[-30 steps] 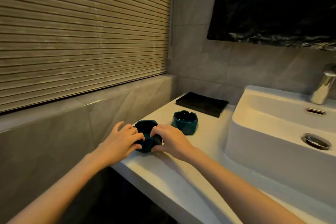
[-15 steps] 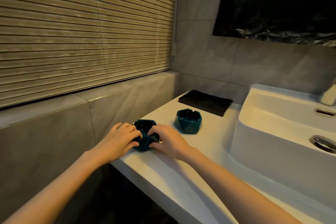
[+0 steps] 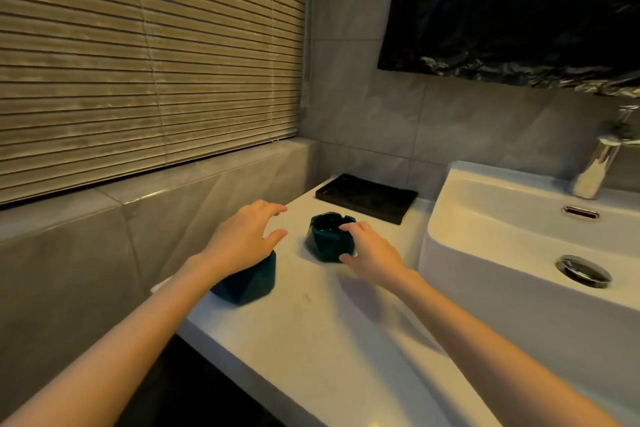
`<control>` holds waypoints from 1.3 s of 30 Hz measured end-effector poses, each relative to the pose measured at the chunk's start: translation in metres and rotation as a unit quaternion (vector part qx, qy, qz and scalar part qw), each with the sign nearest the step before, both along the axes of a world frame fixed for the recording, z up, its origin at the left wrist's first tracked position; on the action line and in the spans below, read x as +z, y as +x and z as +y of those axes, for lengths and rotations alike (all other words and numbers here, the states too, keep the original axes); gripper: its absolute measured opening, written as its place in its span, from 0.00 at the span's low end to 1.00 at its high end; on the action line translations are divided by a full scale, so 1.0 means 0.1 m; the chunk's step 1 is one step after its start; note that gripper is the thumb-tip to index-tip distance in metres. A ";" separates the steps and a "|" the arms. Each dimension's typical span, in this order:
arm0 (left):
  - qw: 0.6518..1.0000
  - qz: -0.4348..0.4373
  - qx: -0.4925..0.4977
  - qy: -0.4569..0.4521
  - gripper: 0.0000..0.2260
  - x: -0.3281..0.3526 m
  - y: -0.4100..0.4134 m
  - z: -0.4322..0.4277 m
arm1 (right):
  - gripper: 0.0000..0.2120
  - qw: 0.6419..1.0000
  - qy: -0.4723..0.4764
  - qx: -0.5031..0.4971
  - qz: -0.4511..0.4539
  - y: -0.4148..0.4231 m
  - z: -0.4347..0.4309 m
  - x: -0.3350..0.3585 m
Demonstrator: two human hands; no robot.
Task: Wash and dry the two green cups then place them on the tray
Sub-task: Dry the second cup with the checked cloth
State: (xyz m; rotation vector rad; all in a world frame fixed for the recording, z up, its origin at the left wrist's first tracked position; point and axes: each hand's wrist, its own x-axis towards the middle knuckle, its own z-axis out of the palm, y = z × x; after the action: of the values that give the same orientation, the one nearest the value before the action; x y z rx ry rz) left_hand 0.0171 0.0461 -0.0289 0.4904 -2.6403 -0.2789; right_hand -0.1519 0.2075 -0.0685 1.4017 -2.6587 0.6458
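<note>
On the pale stone countertop (image 3: 329, 340), the nearer dark green faceted cup (image 3: 246, 282) stands at the front left, with the left hand (image 3: 242, 239) over its top. The farther dark green faceted cup (image 3: 327, 236) stands behind it and to the right, well apart, and the right hand (image 3: 370, 250) grips its right side. The flat black rectangular tray (image 3: 367, 197) lies behind both, by the back wall. The white ceramic basin (image 3: 485, 253) sits right of all three, with the chrome tap (image 3: 599, 166) behind it.
</note>
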 end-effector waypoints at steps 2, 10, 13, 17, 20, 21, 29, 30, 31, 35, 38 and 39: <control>1.000 -0.010 -0.006 0.025 0.21 -0.01 -0.24 0.02 | 0.26 1.000 0.029 0.004 0.010 -0.07 -0.03 -0.03; 0.992 -0.054 -0.005 0.115 0.23 -0.10 -0.87 0.06 | 0.16 0.995 0.072 0.045 0.057 -0.21 -0.22 -0.03; 0.984 -0.068 0.018 0.162 0.24 -0.13 -0.97 0.05 | 0.16 0.994 0.069 0.049 0.065 -0.21 -0.20 -0.05; 0.955 -0.070 0.038 0.286 0.25 -0.13 -1.02 0.05 | 0.14 0.994 0.064 0.054 0.070 -0.14 -0.14 -0.02; 0.920 -0.064 0.043 0.383 0.24 -0.08 -0.98 0.11 | 0.13 0.994 0.044 0.073 0.070 -0.07 -0.06 0.12; 0.904 -0.060 0.039 0.422 0.22 -0.04 -0.95 0.14 | 0.13 0.994 0.032 0.080 0.067 -0.06 -0.04 0.19; 0.781 0.091 -0.022 0.618 0.13 0.59 -0.88 0.55 | 0.13 0.986 -0.043 0.096 0.128 0.01 0.38 0.93; 0.781 0.104 -0.035 0.615 0.12 0.66 -0.91 0.63 | 0.12 0.987 -0.050 0.092 0.124 0.00 0.46 1.01; 0.779 0.115 -0.049 0.614 0.13 0.74 -0.95 0.71 | 0.11 0.988 -0.056 0.089 0.117 -0.01 0.56 1.09; 0.768 0.137 -0.095 0.619 0.15 0.94 -1.18 1.07 | 0.10 0.988 -0.096 0.082 0.085 -0.14 0.99 1.28; 0.766 0.123 -0.126 0.619 0.15 0.99 -1.40 1.32 | 0.11 0.986 -0.154 0.050 0.026 -0.28 1.41 1.37; 0.768 0.112 -0.134 0.616 0.15 0.99 -1.48 1.41 | 0.12 0.983 -0.181 0.037 0.008 -0.33 1.55 1.37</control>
State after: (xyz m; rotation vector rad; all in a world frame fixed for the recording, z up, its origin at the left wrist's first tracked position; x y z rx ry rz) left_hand -0.1309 0.1866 0.0704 0.3787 -1.9236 -2.0488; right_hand -0.1848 0.3630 0.0686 1.3945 -2.3275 1.0563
